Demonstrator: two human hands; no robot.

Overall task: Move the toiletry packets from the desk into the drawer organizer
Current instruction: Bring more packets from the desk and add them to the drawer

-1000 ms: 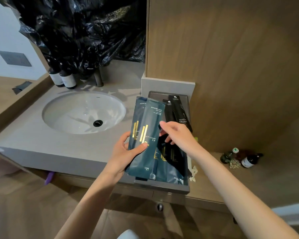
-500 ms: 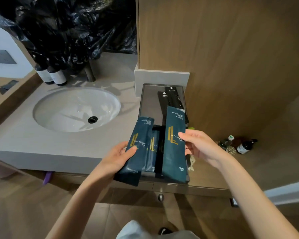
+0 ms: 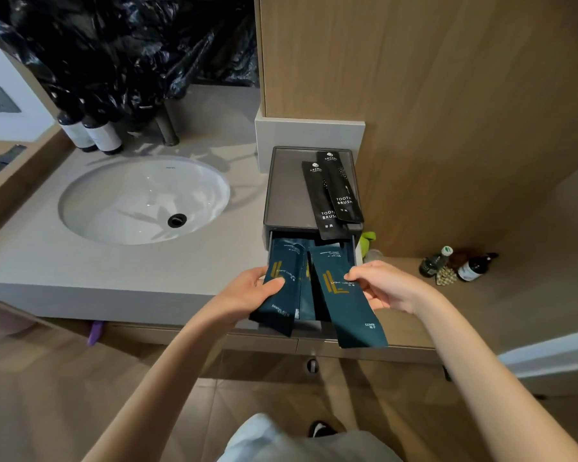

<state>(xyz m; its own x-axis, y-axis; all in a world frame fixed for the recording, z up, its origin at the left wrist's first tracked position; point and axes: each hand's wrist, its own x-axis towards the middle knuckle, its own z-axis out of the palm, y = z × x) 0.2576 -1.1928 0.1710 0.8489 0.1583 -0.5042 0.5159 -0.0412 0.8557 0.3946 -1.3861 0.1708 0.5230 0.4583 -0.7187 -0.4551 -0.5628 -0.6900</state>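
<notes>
A dark grey drawer organizer (image 3: 282,181) stands on the counter with its drawer pulled out toward me. My left hand (image 3: 247,291) grips a teal dental kit packet (image 3: 279,295) over the drawer's left side. My right hand (image 3: 386,286) holds a teal comb packet (image 3: 346,301) over the drawer's right side, its lower end sticking out past the drawer front. Another teal packet (image 3: 306,288) lies in the drawer between them. Two black toothbrush packets (image 3: 334,191) rest on the organizer's top.
A white sink (image 3: 141,201) is set in the grey counter (image 3: 114,271) to the left. Two dark bottles (image 3: 90,135) and a black plastic bag (image 3: 121,51) are at the back. A wooden wall panel rises on the right, with small bottles (image 3: 457,265) on a low shelf.
Both hands have come down toward the open drawer. The right hand took one packet from the left hand's stack and has lowered it onto the drawer's right side.
</notes>
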